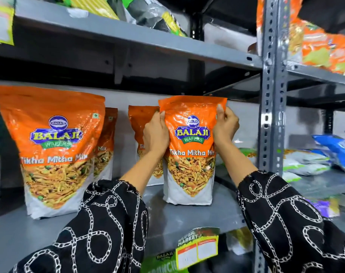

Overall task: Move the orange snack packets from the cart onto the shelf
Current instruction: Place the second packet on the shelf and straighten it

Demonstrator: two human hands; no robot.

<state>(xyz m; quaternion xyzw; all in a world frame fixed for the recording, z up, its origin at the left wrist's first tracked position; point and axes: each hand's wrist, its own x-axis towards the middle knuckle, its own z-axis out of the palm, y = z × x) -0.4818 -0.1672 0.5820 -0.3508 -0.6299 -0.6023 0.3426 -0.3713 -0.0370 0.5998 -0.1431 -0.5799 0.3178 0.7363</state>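
On a grey metal shelf (187,219), an upright orange snack packet (190,150) stands pinched at its upper edges by the left hand (155,134) and right hand (224,127), each grip closed on the film. Glossy, soft and probably light, it seems best held near the top seal.

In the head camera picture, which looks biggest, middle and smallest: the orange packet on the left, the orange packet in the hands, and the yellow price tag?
1. Left orange packet, though it's nearer the camera.
2. Held orange packet.
3. Yellow price tag.
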